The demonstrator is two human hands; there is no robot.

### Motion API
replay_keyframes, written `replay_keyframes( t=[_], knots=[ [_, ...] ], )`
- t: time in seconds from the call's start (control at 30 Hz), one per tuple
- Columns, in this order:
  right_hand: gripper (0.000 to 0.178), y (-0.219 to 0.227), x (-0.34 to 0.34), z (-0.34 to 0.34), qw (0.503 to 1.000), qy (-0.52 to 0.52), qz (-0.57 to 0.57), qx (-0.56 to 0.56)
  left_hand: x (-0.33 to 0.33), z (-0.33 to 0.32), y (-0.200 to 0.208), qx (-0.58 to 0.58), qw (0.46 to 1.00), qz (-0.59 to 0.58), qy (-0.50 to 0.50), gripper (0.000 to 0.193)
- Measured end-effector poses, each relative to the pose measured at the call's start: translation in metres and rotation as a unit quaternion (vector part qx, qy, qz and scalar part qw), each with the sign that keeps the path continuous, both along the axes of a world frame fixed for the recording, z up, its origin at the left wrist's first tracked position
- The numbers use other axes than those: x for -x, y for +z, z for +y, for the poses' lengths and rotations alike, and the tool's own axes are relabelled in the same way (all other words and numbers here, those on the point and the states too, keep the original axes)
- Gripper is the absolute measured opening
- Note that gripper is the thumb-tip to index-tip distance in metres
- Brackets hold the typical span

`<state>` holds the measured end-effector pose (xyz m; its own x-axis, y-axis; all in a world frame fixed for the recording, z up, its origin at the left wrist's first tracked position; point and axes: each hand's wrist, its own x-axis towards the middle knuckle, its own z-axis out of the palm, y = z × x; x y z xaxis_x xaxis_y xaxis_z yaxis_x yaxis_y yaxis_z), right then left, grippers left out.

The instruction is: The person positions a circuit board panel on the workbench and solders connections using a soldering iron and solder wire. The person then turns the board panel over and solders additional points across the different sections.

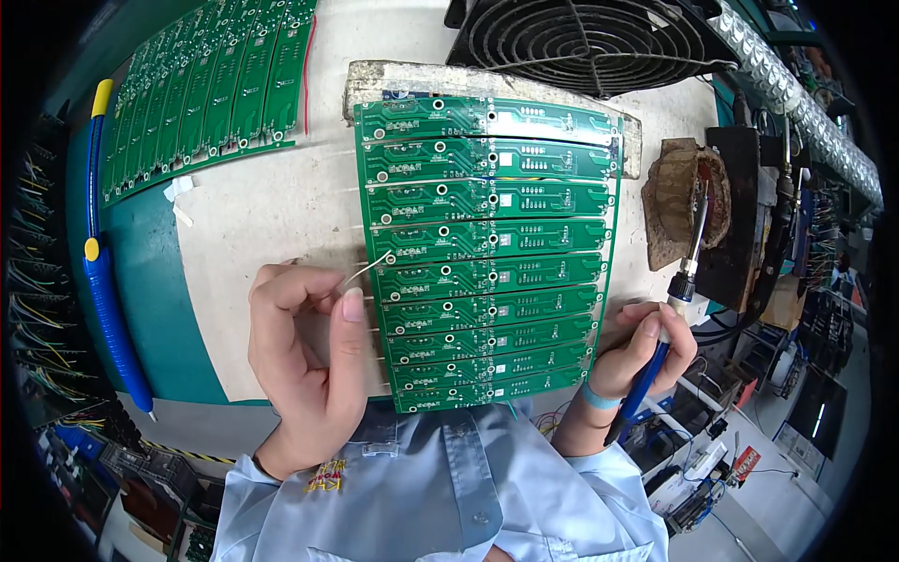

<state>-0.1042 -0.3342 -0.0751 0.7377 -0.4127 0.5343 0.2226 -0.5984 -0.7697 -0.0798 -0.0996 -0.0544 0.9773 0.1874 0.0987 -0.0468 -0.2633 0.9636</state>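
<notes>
A panel of several joined green circuit boards (552, 272) lies before me, its far edge against a worn pale block (375, 82). Between the thumb and forefinger of my left hand (314, 351) is a thin white wire (363, 272), its far end at a hole near the panel's left edge. Short pale wire ends stick out along that same edge. My right hand (646, 351) grips a soldering iron (639, 397) by its blue handle, right of the panel. The iron's tip points into the hollow of a brown, crusted holder (676, 206); whether it touches the inside I cannot tell.
Another green circuit board panel (201, 103) lies at the far left. A slim blue tool with a yellow end (117, 323) rests on the left side. At the back stands a black fan with a round grille (585, 47), beside a silvery flexible duct (796, 103). Bundled wires hang at far left.
</notes>
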Motion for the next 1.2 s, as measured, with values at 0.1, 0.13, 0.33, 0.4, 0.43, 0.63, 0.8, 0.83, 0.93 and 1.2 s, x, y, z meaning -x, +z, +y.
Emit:
replay_keyframes(
  t=[0.1,0.13,0.33,0.4,0.43,0.63,0.8,0.83,0.93,1.2],
  knots=[
    [0.012,-0.0001,0.0004,-0.0005,1.0,0.003,0.003,-0.004,-0.0007,-0.0014,-0.002,0.017,1.0,0.004,0.011,0.015],
    [0.012,0.0,0.0002,-0.0005,1.0,0.006,0.004,-0.006,-0.0014,-0.0009,-0.0036,0.011,1.0,-0.005,0.006,0.015],
    [0.013,0.0011,-0.0011,-0.0001,1.0,0.012,0.006,-0.01,-0.0028,0.0003,-0.0066,-0.014,1.0,-0.02,-0.007,0.013],
    [0.013,0.0004,-0.0009,-0.0005,1.0,0.012,0.005,-0.01,-0.0028,0.0001,-0.0065,-0.019,1.0,-0.019,-0.007,0.013],
    [0.013,0.0001,-0.0008,-0.0011,1.0,0.011,0.005,-0.006,-0.0028,-0.0006,-0.0063,-0.016,1.0,-0.017,-0.003,0.012],
    [0.013,-0.0004,-0.0003,-0.0014,1.0,0.003,0.006,0.003,-0.0024,-0.0022,-0.0037,-0.027,1.0,0.0,0.002,0.009],
    [0.014,0.0015,-0.0008,0.0006,1.0,0.0,0.011,-0.001,-0.0028,-0.001,-0.0017,-0.064,0.998,0.003,-0.01,0.007],
    [0.014,0.0017,-0.001,0.001,1.0,0.0,0.014,-0.001,-0.0031,-0.0008,-0.0018,-0.072,0.997,0.001,-0.011,0.007],
    [0.014,0.0018,-0.0016,0.0006,1.0,0.002,0.013,0.003,-0.0038,-0.0007,-0.0031,-0.081,0.997,-0.004,-0.013,0.006],
    [0.015,-0.0008,-0.0024,0.0011,1.0,0.002,-0.002,-0.011,-0.0032,0.0009,-0.0031,-0.109,0.994,-0.002,-0.015,0.007]
  ],
)
